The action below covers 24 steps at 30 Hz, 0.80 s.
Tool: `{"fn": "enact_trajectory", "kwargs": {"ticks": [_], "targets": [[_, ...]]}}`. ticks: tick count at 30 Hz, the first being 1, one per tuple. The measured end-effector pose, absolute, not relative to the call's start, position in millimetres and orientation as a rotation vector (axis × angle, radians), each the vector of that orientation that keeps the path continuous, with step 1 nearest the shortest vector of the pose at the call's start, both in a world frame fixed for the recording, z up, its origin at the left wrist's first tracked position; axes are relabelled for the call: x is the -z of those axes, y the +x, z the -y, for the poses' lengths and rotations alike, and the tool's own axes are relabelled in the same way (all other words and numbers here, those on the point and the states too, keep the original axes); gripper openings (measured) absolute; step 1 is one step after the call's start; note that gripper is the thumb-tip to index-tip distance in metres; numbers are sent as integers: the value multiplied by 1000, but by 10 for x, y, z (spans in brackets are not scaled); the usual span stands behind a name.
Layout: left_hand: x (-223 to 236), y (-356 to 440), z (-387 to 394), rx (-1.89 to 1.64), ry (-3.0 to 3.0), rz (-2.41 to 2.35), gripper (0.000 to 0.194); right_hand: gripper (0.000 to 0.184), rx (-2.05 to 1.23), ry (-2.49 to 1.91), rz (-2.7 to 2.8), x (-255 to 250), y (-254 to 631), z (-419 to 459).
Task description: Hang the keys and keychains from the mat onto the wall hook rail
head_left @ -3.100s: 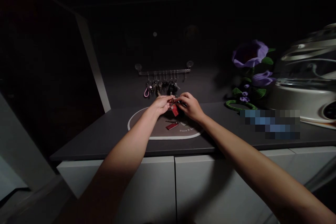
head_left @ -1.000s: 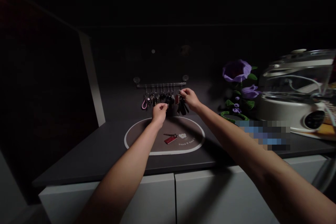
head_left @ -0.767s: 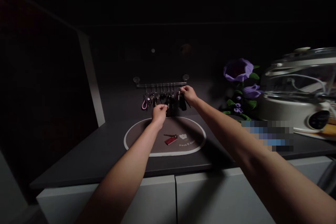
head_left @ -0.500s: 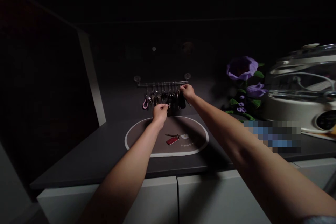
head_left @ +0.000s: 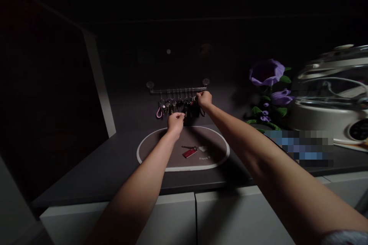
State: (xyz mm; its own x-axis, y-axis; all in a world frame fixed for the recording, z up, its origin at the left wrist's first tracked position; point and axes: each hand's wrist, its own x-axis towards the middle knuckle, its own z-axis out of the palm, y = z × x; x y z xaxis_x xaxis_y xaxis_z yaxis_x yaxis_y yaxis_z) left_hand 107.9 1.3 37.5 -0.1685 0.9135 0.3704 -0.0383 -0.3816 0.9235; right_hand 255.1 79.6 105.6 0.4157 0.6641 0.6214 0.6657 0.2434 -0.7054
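A clear rail [head_left: 178,91] on the dark wall carries several hooks with keys [head_left: 173,105] hanging from them; a pink loop strap [head_left: 159,112] hangs at its left end. At the right end, my right hand [head_left: 205,100] is closed with its fingertips on a key ring [head_left: 194,98]; a dark item hangs just below it. Lower and to the left, my left hand [head_left: 175,123] is pinched under the hanging keys, and what lies in its fingertips is too small and dark to name. A key with a red tag [head_left: 190,153] rests on the oval mat [head_left: 146,157].
The mat lies on a dark counter [head_left: 94,164] above white cabinet doors [head_left: 224,214]. To the right stand purple artificial flowers [head_left: 267,72], a cream appliance with a clear lid [head_left: 322,116], and a flat item with a blurred surface [head_left: 299,147].
My right hand has turned slightly and its fingers have closed more over the key ring. The item below it has swung a little. My left hand stays nearly still.
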Motion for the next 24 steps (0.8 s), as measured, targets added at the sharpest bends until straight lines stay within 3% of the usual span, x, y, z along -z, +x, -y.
{"fn": "enact_trajectory", "kwargs": {"ticks": [24], "targets": [[-398,1025,22,-1603,1323,-1105,8,20,-67,-1365,1331,-797,2626,-820]]}}
